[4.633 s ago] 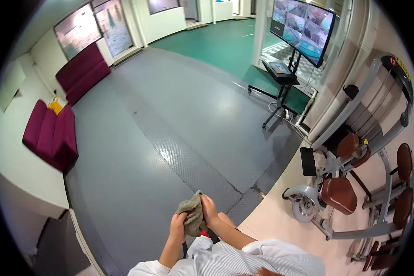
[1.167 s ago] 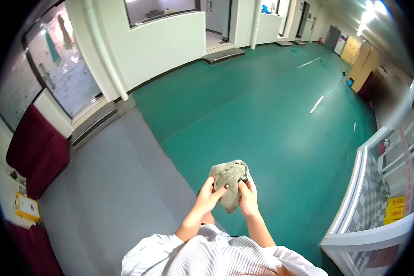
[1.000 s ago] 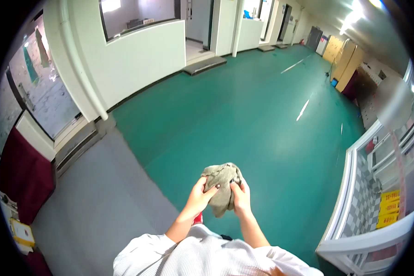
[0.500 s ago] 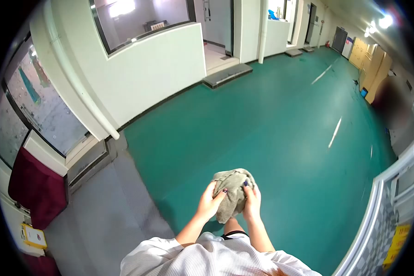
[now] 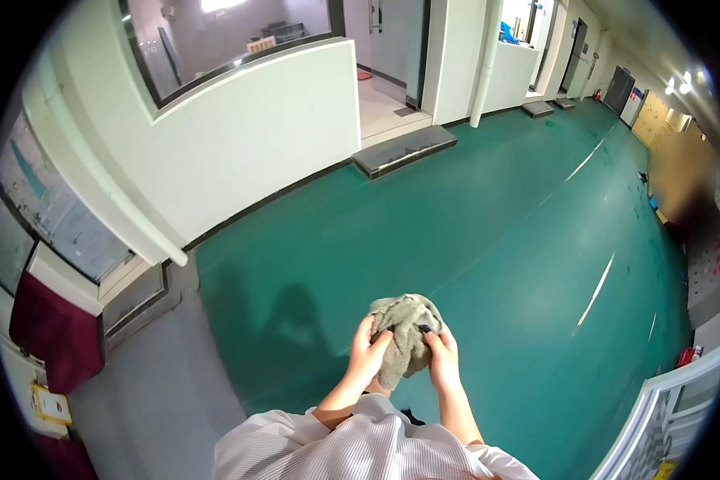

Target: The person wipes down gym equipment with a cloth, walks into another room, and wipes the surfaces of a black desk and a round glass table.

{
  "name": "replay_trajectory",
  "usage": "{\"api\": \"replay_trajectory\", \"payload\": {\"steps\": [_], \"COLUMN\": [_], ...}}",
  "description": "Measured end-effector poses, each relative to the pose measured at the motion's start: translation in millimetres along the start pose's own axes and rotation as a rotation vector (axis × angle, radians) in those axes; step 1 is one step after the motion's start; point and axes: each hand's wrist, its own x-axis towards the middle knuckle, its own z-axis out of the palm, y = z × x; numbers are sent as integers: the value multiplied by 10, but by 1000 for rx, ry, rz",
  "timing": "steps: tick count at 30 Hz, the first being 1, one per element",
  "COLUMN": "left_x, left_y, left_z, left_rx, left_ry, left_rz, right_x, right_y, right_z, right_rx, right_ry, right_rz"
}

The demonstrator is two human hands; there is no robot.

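Observation:
A bunched grey-green cloth (image 5: 408, 316) is held up in front of my body, above the green floor. My left hand (image 5: 368, 350) grips its left side, with the thumb pressed on the front. On the right side, my right hand (image 5: 442, 356) holds it the same way, thumb on top. Both sets of fingers are mostly hidden behind the folds. One loose end of the cloth droops between the wrists.
The green floor (image 5: 360, 248) stretches ahead. A dark step (image 5: 412, 150) juts out below a doorway. At left hangs maroon fabric (image 5: 56, 328) near a yellow-framed box (image 5: 52, 404). A white-framed structure (image 5: 656, 416) stands at lower right. A blurred shape is at far right.
My view has shifted forward, bringing the doorway step nearer, and a shadow now shows on the floor. Both hands keep hold of the cloth, whose folds have changed slightly.

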Motion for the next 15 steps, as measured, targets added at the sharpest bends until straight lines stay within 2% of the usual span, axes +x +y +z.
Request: {"api": "replay_trajectory", "payload": {"steps": [4, 6, 8, 10, 12, 14, 15], "left_x": [1146, 1750, 2172, 2802, 3283, 3806, 3771], "left_y": [-167, -129, -125, -40, -44, -99, -176], "left_z": [624, 1015, 1350, 1671, 1881, 2035, 2050], "left_rx": [2, 3, 12, 61, 98, 158, 180], "left_ry": [-140, -274, -355, -453, -492, -544, -528], "left_rz": [-23, -55, 17, 7, -36, 5, 8], "right_x": [1052, 1605, 1967, 2528, 2960, 3519, 3548], "right_y": [-361, -611, -846, -1115, -1328, -1384, -1331], "right_z": [-322, -406, -517, -683, -731, -806, -867], "right_rx": [116, 117, 157, 67, 119, 195, 202], "right_ry": [146, 219, 300, 325, 364, 409, 398], "right_rz": [-38, -73, -150, -234, -255, -238, -236]}}
